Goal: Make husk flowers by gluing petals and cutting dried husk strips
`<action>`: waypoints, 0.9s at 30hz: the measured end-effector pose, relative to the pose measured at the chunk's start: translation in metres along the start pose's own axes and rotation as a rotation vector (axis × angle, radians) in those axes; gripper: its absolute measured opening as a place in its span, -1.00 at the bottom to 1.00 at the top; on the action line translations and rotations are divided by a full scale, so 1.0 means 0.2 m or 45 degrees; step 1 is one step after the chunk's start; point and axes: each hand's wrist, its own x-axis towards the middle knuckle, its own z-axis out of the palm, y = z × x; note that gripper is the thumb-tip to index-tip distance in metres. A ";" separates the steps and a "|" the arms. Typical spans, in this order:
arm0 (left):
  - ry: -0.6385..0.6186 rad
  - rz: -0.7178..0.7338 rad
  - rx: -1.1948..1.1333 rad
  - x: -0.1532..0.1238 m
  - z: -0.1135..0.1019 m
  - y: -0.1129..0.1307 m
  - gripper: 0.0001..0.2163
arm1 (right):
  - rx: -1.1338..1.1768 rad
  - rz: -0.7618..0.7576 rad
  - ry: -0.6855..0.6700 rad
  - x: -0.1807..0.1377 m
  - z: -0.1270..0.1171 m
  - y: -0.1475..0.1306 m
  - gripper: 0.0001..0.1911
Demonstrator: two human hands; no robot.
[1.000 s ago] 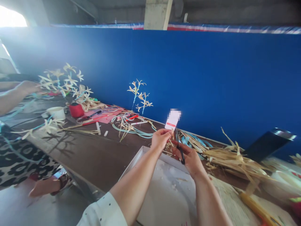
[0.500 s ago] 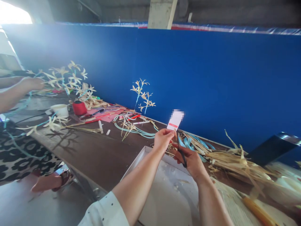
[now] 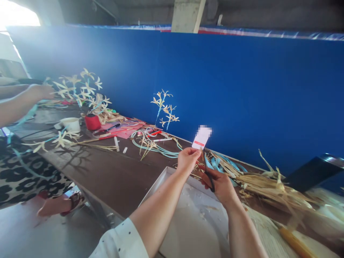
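My left hand pinches the lower edge of a small white card with a red band, holding it upright above the table. Just right of it, my right hand is closed around dark-handled scissors, whose blades point up toward the card's bottom edge. Both hands hover over the far rim of a shallow white tray that lies before me.
A pile of dry straw and blue ribbon strips lies to the right. Straw flower stems, a red spool, a white cup and coiled cord sit further left. Another person's arm reaches in at far left.
Both hands and the card stay together in the same hold. The view has drifted slightly, and the other person's arm has shifted a little at the left.
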 end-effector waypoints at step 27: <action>-0.124 0.066 0.098 0.00 0.01 -0.01 -0.79 | 0.309 0.012 0.436 0.03 -0.04 0.02 -0.42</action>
